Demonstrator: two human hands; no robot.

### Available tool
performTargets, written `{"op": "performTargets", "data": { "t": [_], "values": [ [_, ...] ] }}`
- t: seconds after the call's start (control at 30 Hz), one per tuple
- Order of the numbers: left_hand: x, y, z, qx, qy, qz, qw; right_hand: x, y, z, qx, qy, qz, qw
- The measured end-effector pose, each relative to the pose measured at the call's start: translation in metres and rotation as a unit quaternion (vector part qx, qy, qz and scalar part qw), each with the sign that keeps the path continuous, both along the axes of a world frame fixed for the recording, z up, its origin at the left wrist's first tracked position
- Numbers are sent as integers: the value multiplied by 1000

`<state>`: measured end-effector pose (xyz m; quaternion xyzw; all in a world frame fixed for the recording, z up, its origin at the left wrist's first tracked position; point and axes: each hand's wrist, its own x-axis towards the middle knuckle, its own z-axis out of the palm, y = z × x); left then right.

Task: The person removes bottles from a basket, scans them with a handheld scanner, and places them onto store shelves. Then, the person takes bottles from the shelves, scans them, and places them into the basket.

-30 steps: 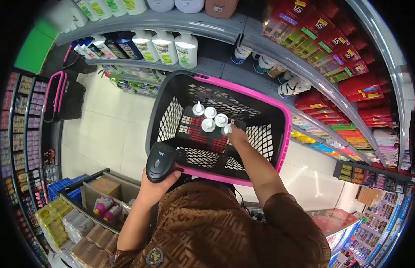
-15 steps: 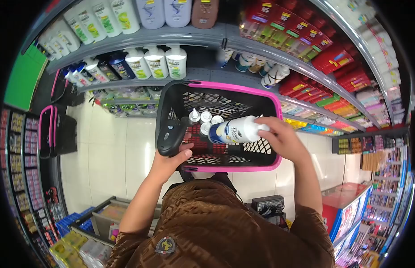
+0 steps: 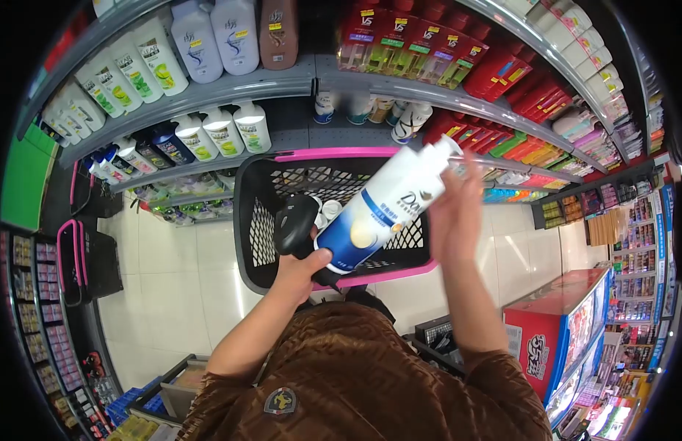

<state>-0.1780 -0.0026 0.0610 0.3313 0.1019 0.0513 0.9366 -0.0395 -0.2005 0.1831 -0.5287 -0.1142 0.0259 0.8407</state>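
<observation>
A large white-and-blue Dove pump bottle point(image 3: 381, 202) is tilted over the black shopping basket point(image 3: 243, 213), its pump end up and to the right. My left hand point(image 3: 302, 270) is closed, with a black handheld scanner point(image 3: 297, 224) in its grip and the thumb against the bottle's base. Beside the bottle's upper end is my right hand point(image 3: 458, 209), smeared by motion; whether its fingers touch the bottle is unclear. White bottle tops point(image 3: 328, 211) show inside the basket, partly hidden behind the scanner and the bottle.
Shelves ahead carry white Clear bottles point(image 3: 216, 132), lilac bottles point(image 3: 234, 37) and red-capped VS bottles point(image 3: 407, 44). More baskets with pink handles point(image 3: 80, 257) stand on the left. A red-and-blue display case point(image 3: 546, 323) is at lower right.
The bottle has risen out of the basket, its pump end swinging up and its base reaching my left hand. My right hand has moved off the pump. The view has shifted.
</observation>
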Motion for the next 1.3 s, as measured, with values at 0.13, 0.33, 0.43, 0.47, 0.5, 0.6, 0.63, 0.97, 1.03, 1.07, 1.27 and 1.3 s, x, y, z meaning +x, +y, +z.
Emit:
{"op": "performTargets", "data": {
  "t": [0.13, 0.33, 0.43, 0.47, 0.5, 0.6, 0.63, 0.97, 1.03, 1.07, 1.27, 1.3],
  "values": [
    [17, -39, 46, 321, 18, 81, 943, -61, 18, -23, -29, 216, 145, 965],
    [21, -59, 73, 492, -58, -62, 866, -9, -50, -60, 107, 315, 108, 937],
    [23, -72, 105, 495, -11, -134, 858, 8, -91, -77, 132, 329, 181, 917],
    [24, -76, 113, 496, -6, -134, 858, 14, -104, -82, 133, 333, 183, 916],
    [24, -80, 119, 496, 18, -169, 851, 18, -118, -84, 166, 336, 255, 891],
    [29, -98, 128, 513, 24, -189, 837, 27, -139, -95, 168, 351, 327, 861],
    [30, -104, 131, 514, 15, -197, 834, 30, -142, -101, 136, 323, 351, 868],
    [40, -131, 142, 563, 55, -244, 788, 45, -153, -109, 64, 287, 426, 856],
    [43, -135, 140, 574, 66, -236, 781, 46, -154, -108, 76, 297, 405, 861],
    [43, -137, 136, 573, 75, -226, 784, 47, -156, -107, 77, 298, 405, 861],
    [50, -148, 127, 541, 88, -218, 807, 56, -172, -109, 58, 296, 392, 869],
    [54, -148, 128, 536, 84, -214, 812, 56, -174, -109, 59, 292, 384, 874]
  ]
}}
